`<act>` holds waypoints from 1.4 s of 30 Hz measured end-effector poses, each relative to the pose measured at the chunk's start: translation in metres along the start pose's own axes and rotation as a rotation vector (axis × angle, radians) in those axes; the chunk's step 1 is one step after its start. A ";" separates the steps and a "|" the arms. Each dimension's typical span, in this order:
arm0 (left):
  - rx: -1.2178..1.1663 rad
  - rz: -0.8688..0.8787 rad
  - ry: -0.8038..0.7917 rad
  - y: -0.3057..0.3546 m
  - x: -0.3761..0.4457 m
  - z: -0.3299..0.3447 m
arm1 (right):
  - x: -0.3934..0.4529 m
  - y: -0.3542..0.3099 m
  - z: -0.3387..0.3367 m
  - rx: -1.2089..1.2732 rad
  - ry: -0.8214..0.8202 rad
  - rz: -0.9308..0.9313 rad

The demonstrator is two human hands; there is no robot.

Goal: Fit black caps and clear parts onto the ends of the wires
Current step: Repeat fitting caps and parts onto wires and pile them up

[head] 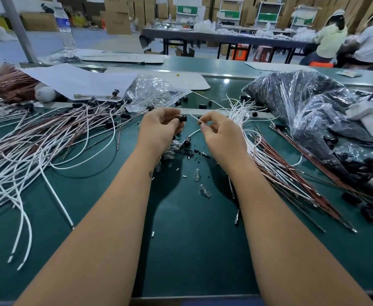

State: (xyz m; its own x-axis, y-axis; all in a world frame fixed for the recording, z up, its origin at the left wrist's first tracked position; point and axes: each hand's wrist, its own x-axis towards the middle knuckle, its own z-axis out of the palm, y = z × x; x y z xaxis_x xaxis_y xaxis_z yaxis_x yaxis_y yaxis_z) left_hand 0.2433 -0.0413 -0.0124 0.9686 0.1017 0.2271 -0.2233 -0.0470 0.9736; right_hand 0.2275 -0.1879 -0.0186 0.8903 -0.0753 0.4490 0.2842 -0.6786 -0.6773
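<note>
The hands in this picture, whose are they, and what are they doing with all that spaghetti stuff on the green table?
They belong to a person wearing a camera on their head, so you look down just as they do. The left hand holds a small black cap. The right hand pinches the end of a white wire, aimed at the cap but not yet in it. The "spaghetti" is wires: finished ones with caps on the left, bare ones on the right. Tiny clear parts lie on the green table. The plastic bag holds more black caps.
</note>
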 end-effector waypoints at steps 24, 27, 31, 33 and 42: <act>-0.083 0.055 -0.183 0.001 -0.006 0.000 | -0.002 -0.001 -0.001 0.004 0.049 -0.053; -0.060 0.063 -0.161 0.002 -0.006 -0.001 | -0.001 -0.001 -0.001 0.067 0.084 -0.078; -0.015 0.069 -0.160 0.002 -0.006 -0.001 | -0.002 -0.004 0.000 0.089 0.073 -0.104; -0.001 0.072 -0.172 0.002 -0.007 0.000 | -0.003 -0.005 0.000 0.080 0.074 -0.105; -0.037 0.116 -0.097 0.005 -0.008 0.002 | -0.004 -0.008 0.000 0.080 -0.033 -0.093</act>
State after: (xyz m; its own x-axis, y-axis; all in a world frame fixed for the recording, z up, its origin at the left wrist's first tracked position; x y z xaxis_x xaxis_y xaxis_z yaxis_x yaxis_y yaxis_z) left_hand 0.2353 -0.0446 -0.0098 0.9418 0.0010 0.3362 -0.3361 -0.0157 0.9417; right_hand 0.2216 -0.1821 -0.0147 0.8697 0.0104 0.4935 0.3924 -0.6211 -0.6785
